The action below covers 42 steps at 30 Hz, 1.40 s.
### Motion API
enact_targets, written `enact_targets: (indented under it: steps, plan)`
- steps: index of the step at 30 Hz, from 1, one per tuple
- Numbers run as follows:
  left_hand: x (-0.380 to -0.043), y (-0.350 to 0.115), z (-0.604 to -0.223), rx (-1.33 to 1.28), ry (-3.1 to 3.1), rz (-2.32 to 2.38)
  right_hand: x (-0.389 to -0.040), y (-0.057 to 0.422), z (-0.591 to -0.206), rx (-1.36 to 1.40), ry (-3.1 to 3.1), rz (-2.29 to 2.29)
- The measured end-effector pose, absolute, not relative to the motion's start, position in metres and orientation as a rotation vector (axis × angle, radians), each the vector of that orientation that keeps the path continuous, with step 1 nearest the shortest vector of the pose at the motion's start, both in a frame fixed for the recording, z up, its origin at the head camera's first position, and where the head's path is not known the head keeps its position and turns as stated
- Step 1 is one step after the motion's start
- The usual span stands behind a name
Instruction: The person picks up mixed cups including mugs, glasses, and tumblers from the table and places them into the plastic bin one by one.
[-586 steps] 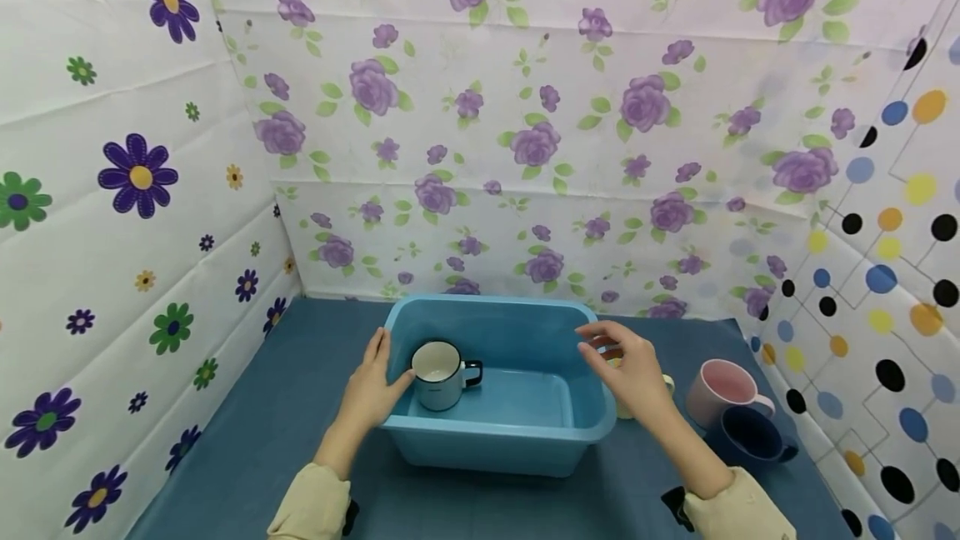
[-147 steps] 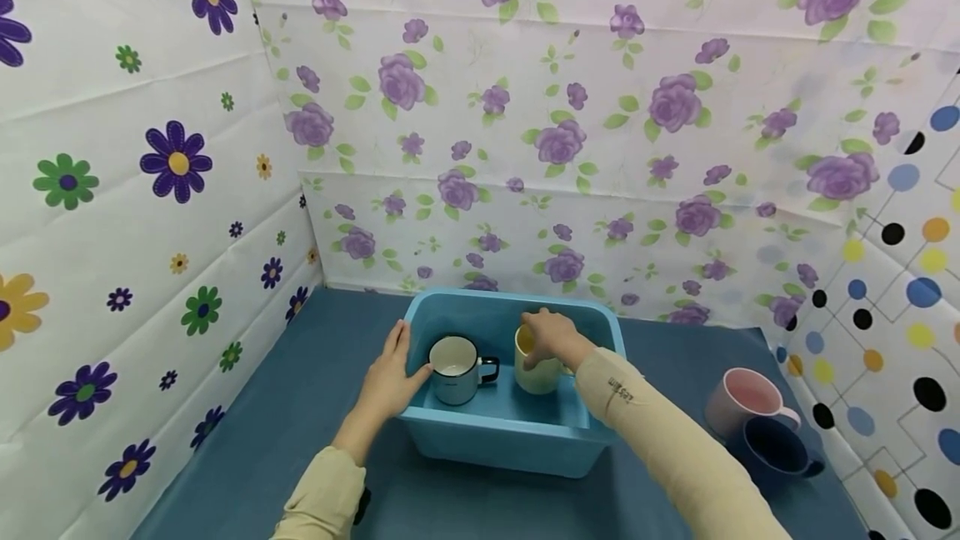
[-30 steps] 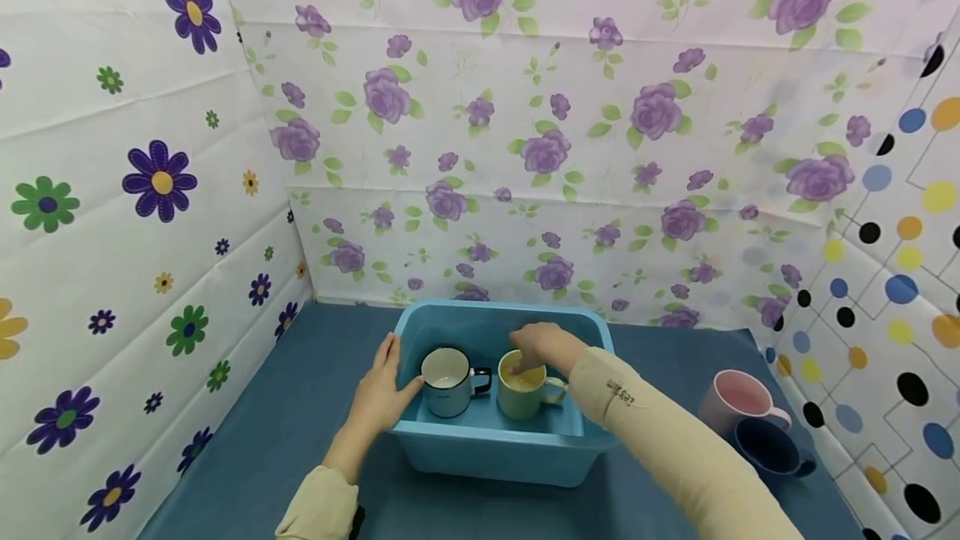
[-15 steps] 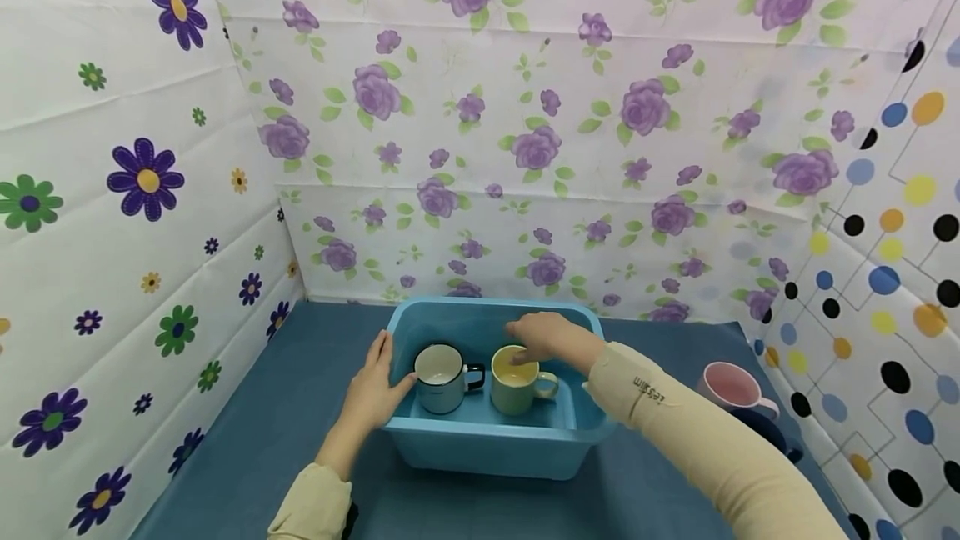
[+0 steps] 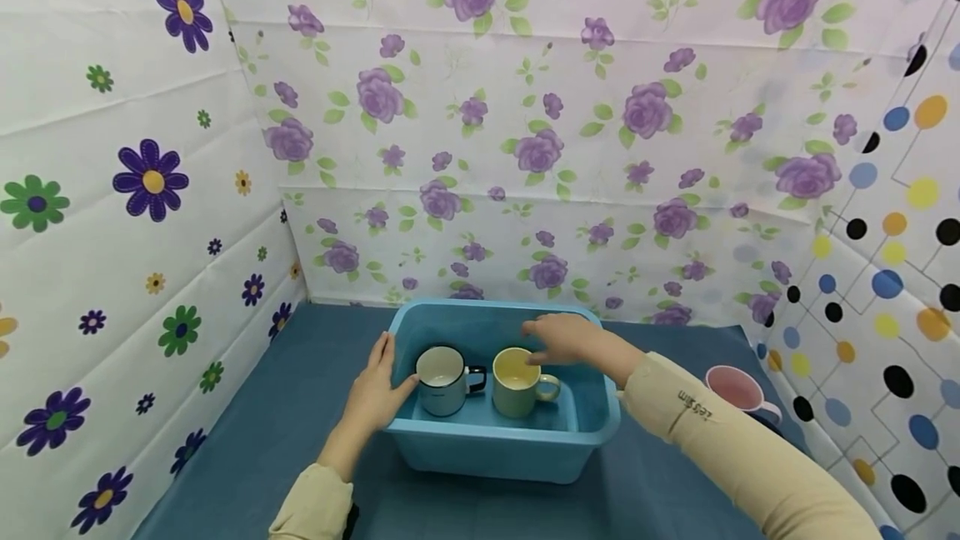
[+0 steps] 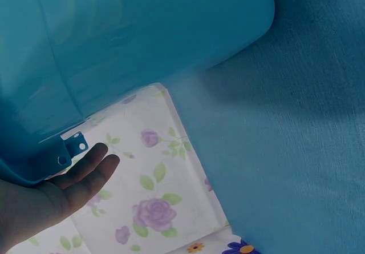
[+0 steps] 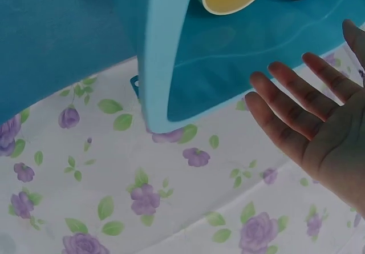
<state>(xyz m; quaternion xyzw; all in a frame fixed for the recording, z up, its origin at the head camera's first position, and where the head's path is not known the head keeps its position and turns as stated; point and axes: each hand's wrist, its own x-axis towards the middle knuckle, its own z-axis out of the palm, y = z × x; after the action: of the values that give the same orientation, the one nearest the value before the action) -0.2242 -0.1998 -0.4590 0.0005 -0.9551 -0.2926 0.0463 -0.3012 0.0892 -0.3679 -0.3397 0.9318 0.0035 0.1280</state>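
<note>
A light blue plastic tub (image 5: 495,448) stands on the table. Inside, a white enamel-style mug (image 5: 441,390) with dark rim and black handle sits upright at the left. Beside it, apart, is an upright pale green mug (image 5: 513,398) with yellow interior, its handle to the right. My left hand (image 5: 371,386) rests on the tub's left rim, thumb toward the inside; in the left wrist view its visible fingers (image 6: 85,180) are straight. Over the tub's right part, just above the green mug, hovers my right hand (image 5: 573,340). The right wrist view shows its fingers (image 7: 291,97) spread, holding nothing.
A pink mug (image 5: 733,390) stands on the blue-covered table (image 5: 292,407) right of the tub. A dark blue mug beside it is mostly hidden by my right sleeve (image 5: 735,440). Patterned cloth walls (image 5: 480,148) enclose the back and both sides.
Since the earliest frame, the green mug has come from the tub's right side into it. In the last second my right hand has let go and drawn back rightward. My left hand stays put.
</note>
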Motion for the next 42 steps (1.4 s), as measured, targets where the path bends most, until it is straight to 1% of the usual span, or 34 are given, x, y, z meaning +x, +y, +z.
enact_targets:
  steps: [10, 22, 30, 42]
  plan:
    - [-0.223, -0.199, -0.458, 0.006, -2.9, -0.883, -0.301, 0.107, -0.358, -1.054, 2.733, -0.104]
    - [-0.223, -0.194, -0.464, -0.011, -2.889, -0.9, -0.278, 0.139, -0.363, -1.079, 2.798, -0.187]
    - [-0.228, -0.197, -0.458, -0.038, -2.868, -0.9, -0.272, 0.151, -0.361, -1.036, 2.802, -0.312]
    - [-0.222, -0.199, -0.461, -0.015, -2.893, -0.924, -0.259, 0.158, -0.379, -1.056, 2.772, -0.395]
